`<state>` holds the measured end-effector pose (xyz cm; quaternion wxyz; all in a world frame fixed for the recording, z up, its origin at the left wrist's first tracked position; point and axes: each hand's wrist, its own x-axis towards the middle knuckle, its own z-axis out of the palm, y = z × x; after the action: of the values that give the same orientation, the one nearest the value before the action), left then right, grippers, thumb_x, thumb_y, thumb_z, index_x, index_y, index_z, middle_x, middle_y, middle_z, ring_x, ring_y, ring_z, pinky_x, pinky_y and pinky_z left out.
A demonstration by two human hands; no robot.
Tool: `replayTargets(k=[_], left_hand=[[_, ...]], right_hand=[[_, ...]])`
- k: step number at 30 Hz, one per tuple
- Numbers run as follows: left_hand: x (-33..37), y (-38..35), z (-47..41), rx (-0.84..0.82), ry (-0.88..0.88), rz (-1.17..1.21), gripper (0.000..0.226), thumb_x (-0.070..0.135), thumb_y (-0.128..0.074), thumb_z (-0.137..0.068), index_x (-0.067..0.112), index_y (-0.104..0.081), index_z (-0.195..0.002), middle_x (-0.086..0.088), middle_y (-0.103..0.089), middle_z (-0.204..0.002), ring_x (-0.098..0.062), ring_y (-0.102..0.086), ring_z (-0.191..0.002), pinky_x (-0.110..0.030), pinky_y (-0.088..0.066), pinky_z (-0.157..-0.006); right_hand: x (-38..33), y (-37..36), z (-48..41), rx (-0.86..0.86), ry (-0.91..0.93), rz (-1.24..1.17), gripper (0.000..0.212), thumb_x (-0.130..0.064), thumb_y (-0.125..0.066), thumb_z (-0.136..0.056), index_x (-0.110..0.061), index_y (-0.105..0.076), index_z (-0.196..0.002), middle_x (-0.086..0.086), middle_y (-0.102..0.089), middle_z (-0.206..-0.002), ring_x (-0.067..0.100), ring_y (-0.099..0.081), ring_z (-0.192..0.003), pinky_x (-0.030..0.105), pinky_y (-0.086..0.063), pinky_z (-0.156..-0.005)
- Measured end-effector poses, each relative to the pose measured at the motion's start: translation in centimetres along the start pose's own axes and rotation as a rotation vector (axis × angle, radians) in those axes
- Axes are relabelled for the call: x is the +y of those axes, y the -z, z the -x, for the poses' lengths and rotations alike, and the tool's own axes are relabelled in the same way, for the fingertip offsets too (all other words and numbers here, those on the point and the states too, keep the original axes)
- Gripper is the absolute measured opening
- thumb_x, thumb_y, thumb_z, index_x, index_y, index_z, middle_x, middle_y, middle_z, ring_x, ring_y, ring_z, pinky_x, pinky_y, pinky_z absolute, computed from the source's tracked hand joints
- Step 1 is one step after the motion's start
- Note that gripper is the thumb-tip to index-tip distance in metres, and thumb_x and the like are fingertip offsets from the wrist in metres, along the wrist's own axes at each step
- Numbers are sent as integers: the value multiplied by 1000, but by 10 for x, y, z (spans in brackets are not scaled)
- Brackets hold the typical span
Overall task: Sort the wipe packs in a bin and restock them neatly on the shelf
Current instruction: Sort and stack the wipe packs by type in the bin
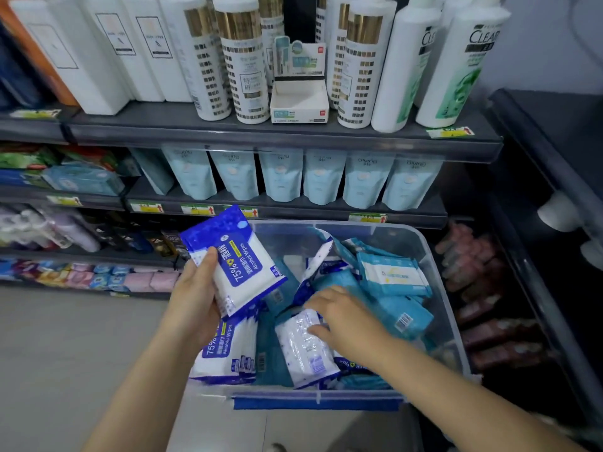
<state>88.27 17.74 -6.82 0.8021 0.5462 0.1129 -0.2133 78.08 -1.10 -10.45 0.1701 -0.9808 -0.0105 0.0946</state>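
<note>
Seen from our own head-worn camera, our left hand (195,298) and right hand (346,321) are bare, and both our forearms (140,386) run uncovered from the wrists to the bottom edge of view.

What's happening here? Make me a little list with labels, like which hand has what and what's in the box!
place: shop aisle, clear bin on the floor by the shelves
left hand: holds an alcohol wipe pack above the bin
right hand: rests on a white pack inside the bin; grip unclear
bin's left side: blue-and-white packs
bin's right side: light blue packs
shelf behind: row of pale blue pouches
</note>
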Motion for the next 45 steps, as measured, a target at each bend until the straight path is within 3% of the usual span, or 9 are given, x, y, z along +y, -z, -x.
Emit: replayTargets(k=[6, 12, 16, 20, 25, 32, 36, 41, 45], left_hand=[[-4, 22, 13, 30, 0, -42, 22, 27, -45, -100, 17, -55, -116, -5, -74, -99, -19, -72, -80, -37, -59, -68], [-12, 28, 18, 10, 49, -53, 27, 28, -46, -99, 14, -55, -120, -8, -74, -97, -20, -72, -77, -35, -59, -60], [-18, 21, 16, -34, 75, -55, 20, 28, -46, -98, 24, -57, -115, -6, -74, -100, -21, -72, -81, -42, -58, -70], [-26, 3, 19, -118, 171, -49, 22, 31, -45, -99, 22, -59, -113, -6, -74, -100, -23, -72, -84, -37, -59, -64], [-28, -21, 22, -246, 228, 14, 38, 33, -41, -99, 10, -56, -125, -16, -68, -114, -32, -66, -104, -44, -57, -79], [-31, -35, 27, -285, 134, -62, 33, 24, -59, -87, 12, -58, -118, -13, -72, -103, -24, -72, -84, -33, -57, -61], [-31, -34, 23, -179, 67, -83, 38, 23, -62, -87, 12, -53, -122, -10, -72, -106, -27, -71, -90, -37, -59, -66], [-33, -27, 20, -83, 9, -76, 42, 22, -64, -86, 13, -49, -125, -8, -71, -107, -26, -70, -93, -37, -59, -68], [-36, -28, 22, -61, 0, -36, 43, 20, -64, -86, 14, -48, -125, -7, -72, -106, -26, -71, -92, -36, -60, -68]], right_hand=[[-19, -16, -25, -108, -161, 211, 61, -38, -66, -83, -12, -41, -132, 8, -55, -124, 25, -42, -119, 35, -34, -99], [-8, 10, -23, 23, -334, -223, 41, -23, -75, -78, -17, -62, -116, 0, -60, -122, 19, -56, -110, 29, -44, -93], [0, 58, -17, 354, -330, -406, 19, -15, -71, -81, -19, -61, -97, 0, -54, -103, 18, -54, -96, 25, -38, -80], [-14, 78, -5, 643, -57, -520, 35, 0, -68, -78, -27, -47, -75, -7, -49, -90, 14, -52, -86, 15, -40, -73], [-23, 48, 13, 506, 330, -317, 36, 9, -41, -62, -24, -43, -76, 1, -58, -90, 22, -57, -86, 35, -49, -74], [-16, 46, 28, 460, 312, -138, 41, -10, -40, -69, -26, -44, -107, -1, -59, -102, 12, -50, -94, 24, -52, -77], [4, 44, 31, 370, 348, -88, 45, 1, -50, -66, -20, -61, -104, -5, -58, -101, 9, -49, -96, 26, -51, -77], [9, 48, 32, 374, 35, -579, 35, -8, -46, -78, -29, -67, -96, -21, -58, -97, 7, -58, -85, 23, -49, -77], [-4, 52, 23, 229, -402, -1092, 7, -34, -53, -93, -33, -58, -97, -6, -65, -104, 11, -64, -93, 34, -54, -84]])
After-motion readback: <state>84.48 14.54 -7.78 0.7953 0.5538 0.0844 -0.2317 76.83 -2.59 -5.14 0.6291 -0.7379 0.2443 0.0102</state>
